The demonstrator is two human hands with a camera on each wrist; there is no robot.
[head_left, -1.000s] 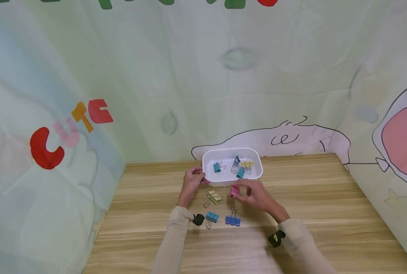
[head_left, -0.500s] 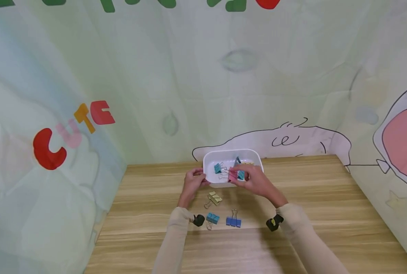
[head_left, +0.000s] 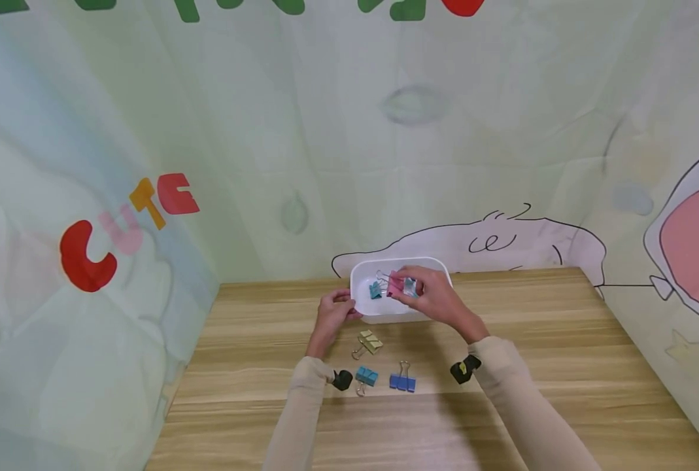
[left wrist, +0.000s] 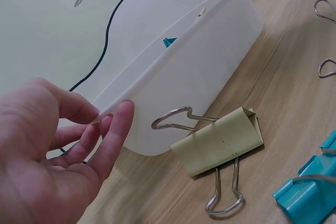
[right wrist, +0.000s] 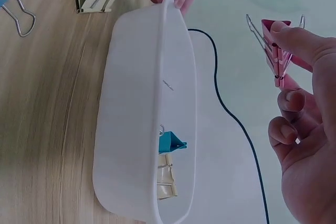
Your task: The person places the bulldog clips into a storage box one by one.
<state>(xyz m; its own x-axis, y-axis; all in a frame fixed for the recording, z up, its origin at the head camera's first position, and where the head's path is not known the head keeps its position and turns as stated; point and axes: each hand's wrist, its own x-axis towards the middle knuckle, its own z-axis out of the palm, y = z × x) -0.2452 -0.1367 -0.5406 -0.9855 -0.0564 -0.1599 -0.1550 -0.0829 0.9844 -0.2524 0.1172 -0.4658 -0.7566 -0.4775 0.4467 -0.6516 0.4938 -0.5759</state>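
A white plastic tub [head_left: 378, 319] stands at the back of the table. My left hand [head_left: 331, 317] pinches its left front rim between thumb and fingers, plain in the left wrist view [left wrist: 65, 140]. Over the tub, my right hand [head_left: 437, 297] holds a pink binder clip [head_left: 394, 285] between thumb and fingertips, its wire handles pointing left. The right wrist view shows the pink binder clip [right wrist: 277, 51] above the rim, clear of it. Inside lie a teal binder clip [head_left: 375, 290] and a yellow one [right wrist: 167, 178]; my right hand hides part of the contents in the head view.
In front of the tub on the wooden table [head_left: 255, 366] lie a yellow binder clip [head_left: 371, 341], a teal binder clip [head_left: 366, 375] and a blue binder clip [head_left: 403, 383]. A printed cloth backdrop [head_left: 290, 131] rises directly behind the tub and along both sides.
My right hand has lifted the pink binder clip from in front of the tub, moving it back and slightly left over the tub. My left hand stays on the rim.
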